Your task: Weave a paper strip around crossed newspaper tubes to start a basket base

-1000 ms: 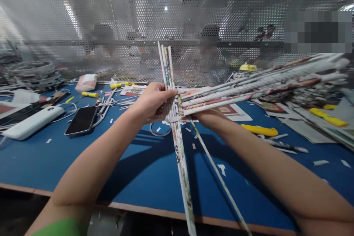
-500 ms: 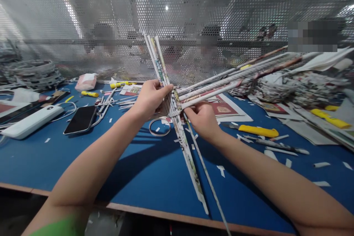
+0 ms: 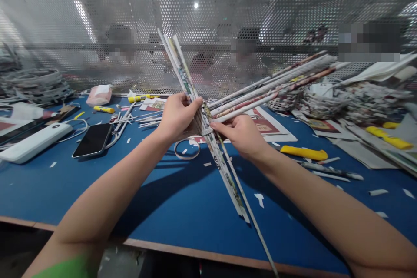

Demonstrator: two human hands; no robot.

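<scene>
I hold a cross of rolled newspaper tubes above the blue table [image 3: 97,191]. My left hand [image 3: 177,115] is closed around the crossing, gripping the bundle of tubes [image 3: 182,69] that runs from upper left down to lower right. My right hand [image 3: 239,134] pinches at the crossing, where a second bundle of tubes [image 3: 270,87] fans out to the right. One thin single tube [image 3: 250,221] trails down past the table's front edge.
A black phone [image 3: 93,140] and a white power bank [image 3: 32,143] lie at the left. A paper ring [image 3: 186,150] sits under my hands. Yellow cutters [image 3: 304,153] and newspaper piles [image 3: 368,100] fill the right. A perforated metal screen [image 3: 130,30] backs the table; people sit behind it.
The tube cross has rotated counter-clockwise: its upper end leaned left and its lower end swung right. My right hand came from under the side bundle to pinch at the crossing.
</scene>
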